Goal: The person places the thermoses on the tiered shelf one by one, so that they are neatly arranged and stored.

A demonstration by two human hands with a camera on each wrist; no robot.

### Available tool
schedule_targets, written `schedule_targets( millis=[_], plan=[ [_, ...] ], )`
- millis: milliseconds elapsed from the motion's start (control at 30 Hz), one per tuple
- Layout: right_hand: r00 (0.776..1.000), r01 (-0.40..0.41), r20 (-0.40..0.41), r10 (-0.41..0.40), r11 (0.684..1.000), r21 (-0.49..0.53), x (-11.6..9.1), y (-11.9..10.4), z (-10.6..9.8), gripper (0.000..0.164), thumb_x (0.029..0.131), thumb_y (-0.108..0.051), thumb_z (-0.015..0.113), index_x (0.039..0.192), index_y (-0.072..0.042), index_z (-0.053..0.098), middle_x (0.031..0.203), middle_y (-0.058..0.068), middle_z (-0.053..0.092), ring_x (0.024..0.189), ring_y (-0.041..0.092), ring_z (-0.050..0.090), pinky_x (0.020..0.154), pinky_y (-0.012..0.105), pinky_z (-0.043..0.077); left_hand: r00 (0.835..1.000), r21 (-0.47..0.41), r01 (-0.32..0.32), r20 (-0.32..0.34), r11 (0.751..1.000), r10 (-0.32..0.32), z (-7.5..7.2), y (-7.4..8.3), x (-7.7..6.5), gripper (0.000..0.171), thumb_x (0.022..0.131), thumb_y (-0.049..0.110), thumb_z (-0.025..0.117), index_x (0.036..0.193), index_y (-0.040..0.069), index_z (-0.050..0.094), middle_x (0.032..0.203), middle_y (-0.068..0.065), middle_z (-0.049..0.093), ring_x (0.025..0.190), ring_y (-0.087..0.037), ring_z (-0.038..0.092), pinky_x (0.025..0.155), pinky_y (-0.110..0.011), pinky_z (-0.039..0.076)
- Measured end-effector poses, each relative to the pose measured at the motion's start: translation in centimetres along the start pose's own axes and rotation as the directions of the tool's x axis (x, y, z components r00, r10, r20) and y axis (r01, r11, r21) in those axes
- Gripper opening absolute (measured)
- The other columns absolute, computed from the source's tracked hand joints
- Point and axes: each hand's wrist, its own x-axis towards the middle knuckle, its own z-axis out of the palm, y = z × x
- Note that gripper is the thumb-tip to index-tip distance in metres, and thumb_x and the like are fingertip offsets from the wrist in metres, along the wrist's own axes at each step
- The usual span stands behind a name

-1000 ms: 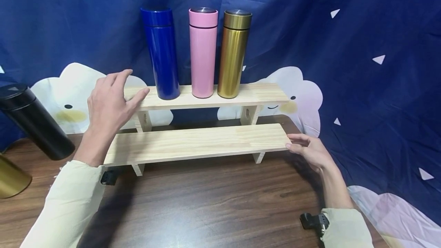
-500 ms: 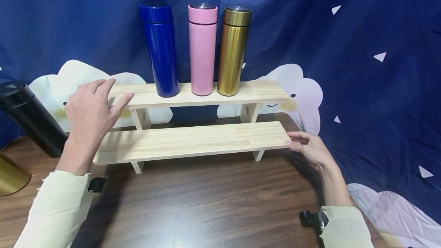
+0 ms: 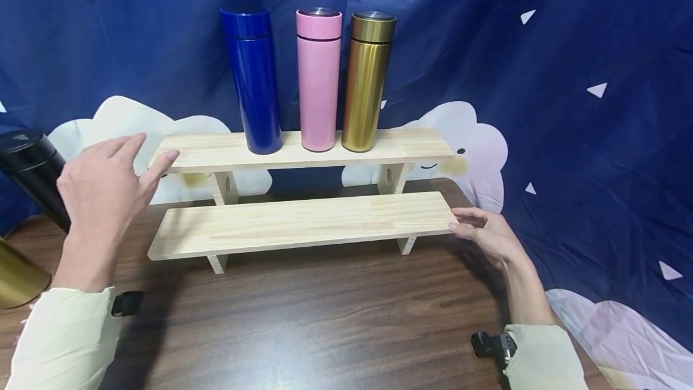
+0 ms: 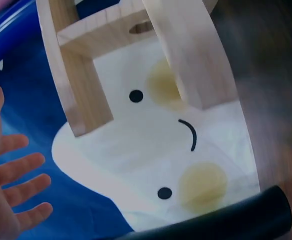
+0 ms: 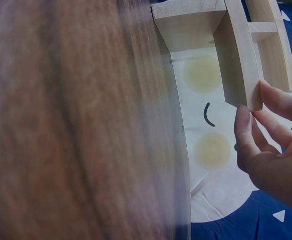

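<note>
A two-tier wooden rack (image 3: 303,224) stands on the table. On its upper board are three upright vacuum flasks: a blue flask (image 3: 253,89), a pink flask (image 3: 318,89) and a gold flask (image 3: 369,89). My right hand (image 3: 487,238) pinches the right end of the lower board; in the right wrist view the fingertips (image 5: 243,112) meet the board's corner. Left of the rack, my left hand (image 3: 103,197) hovers with fingers spread, touching nothing in the left wrist view. It partly hides a black flask (image 3: 32,167) behind it.
Another gold container (image 3: 18,275) stands at the left edge, cut off by the frame. A dark blue curtain (image 3: 541,77) with white cloud faces hangs behind the rack. Brown wood-grain table (image 3: 325,318) lies in front.
My left hand has moved left, away from the rack's upper board and toward the black flask. The right hand stays at the lower board's end; the flasks on the rack have not moved.
</note>
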Motion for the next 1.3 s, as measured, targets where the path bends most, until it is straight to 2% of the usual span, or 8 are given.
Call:
schedule_targets(
  millis=[233,333,467,667,800,967,1200,1300],
  plan=[
    [1.0,-0.002,0.0,0.002,1.0,-0.007,0.0,0.0,0.0,0.055,0.094,-0.006,0.07,0.138,0.017,0.048,0.121,0.026,0.063,0.092,0.002,0.063,0.082,0.019,0.052,0.997,0.017,0.057,-0.045,0.998,-0.056,-0.3,-1.1,-1.3,0.061,0.088,0.061,0.065,0.112,0.006,0.074,0.103,-0.017,0.073,0.084,-0.053,0.061,0.058,-0.063,0.039],
    [1.0,0.003,0.003,-0.003,1.0,0.003,-0.1,0.0,0.1,0.055,0.094,-0.005,0.069,0.138,0.018,0.047,0.122,0.027,0.062,0.092,0.002,0.064,0.082,0.02,0.052,0.99,0.024,0.143,0.004,0.989,-0.143,-0.6,-1.8,-2.0,0.059,0.086,0.059,0.069,0.116,0.008,0.074,0.109,-0.018,0.073,0.092,-0.054,0.06,0.064,-0.068,0.04],
    [1.0,0.012,0.013,-0.012,1.0,0.009,-0.1,0.0,0.1,0.055,0.094,-0.005,0.069,0.138,0.018,0.047,0.126,0.032,0.06,0.092,0.002,0.064,0.082,0.021,0.053,0.96,0.053,0.268,0.067,0.962,-0.271,-1.3,-2.6,-2.7,0.057,0.09,0.054,0.07,0.118,0.005,0.073,0.115,-0.022,0.07,0.101,-0.055,0.057,0.075,-0.071,0.041],
    [1.0,0.025,0.008,-0.025,1.0,0.013,-0.2,-0.1,-0.1,0.055,0.094,-0.004,0.069,0.138,0.019,0.047,0.125,0.028,0.062,0.091,0.001,0.064,0.081,0.02,0.053,0.955,0.036,0.298,-0.008,0.954,-0.298,-2.1,-3.6,-3.5,0.058,0.091,0.053,0.069,0.115,0.0,0.073,0.111,-0.029,0.068,0.103,-0.055,0.057,0.081,-0.067,0.043],
    [1.0,0.028,0.009,-0.028,0.999,0.02,-0.2,0.0,-0.1,0.054,0.093,-0.003,0.069,0.137,0.019,0.047,0.121,0.023,0.065,0.091,0.001,0.065,0.081,0.02,0.053,0.931,-0.027,0.362,-0.05,0.932,-0.363,-2.3,-4.4,-4.3,0.06,0.089,0.051,0.072,0.119,-0.002,0.071,0.112,-0.03,0.067,0.108,-0.052,0.057,0.09,-0.062,0.04],
    [1.0,0.016,0.012,-0.016,1.0,0.025,-0.2,0.0,-0.1,0.055,0.093,-0.004,0.069,0.138,0.019,0.046,0.12,0.021,0.065,0.091,0.001,0.065,0.081,0.02,0.053,0.849,-0.071,0.526,-0.022,0.848,-0.528,-2.5,-5.3,-5.8,0.061,0.093,0.049,0.068,0.135,0.004,0.064,0.127,-0.024,0.063,0.123,-0.04,0.055,0.102,-0.051,0.041],
    [1.0,0.016,0.01,-0.017,0.999,0.044,-0.1,-0.1,-0.2,0.055,0.093,-0.003,0.069,0.138,0.02,0.046,0.116,0.012,0.067,0.092,0.001,0.065,0.081,0.02,0.053,0.66,-0.188,0.73,-0.057,0.658,-0.749,-2.5,-6.5,-7.2,0.054,0.092,0.054,0.067,0.138,0.026,0.062,0.12,0.022,0.053,0.114,0.003,0.046,0.104,-0.022,0.033],
    [1.0,0.015,0.013,-0.015,0.999,0.043,-0.1,-0.1,-0.1,0.055,0.094,-0.004,0.069,0.138,0.02,0.046,0.117,0.014,0.066,0.092,0.001,0.065,0.082,0.021,0.053,0.592,-0.228,0.773,-0.072,0.591,-0.803,-3.1,-6.5,-7.4,0.052,0.094,0.054,0.065,0.14,0.031,0.059,0.129,0.017,0.057,0.122,0.0,0.048,0.109,-0.021,0.03]
  ],
)
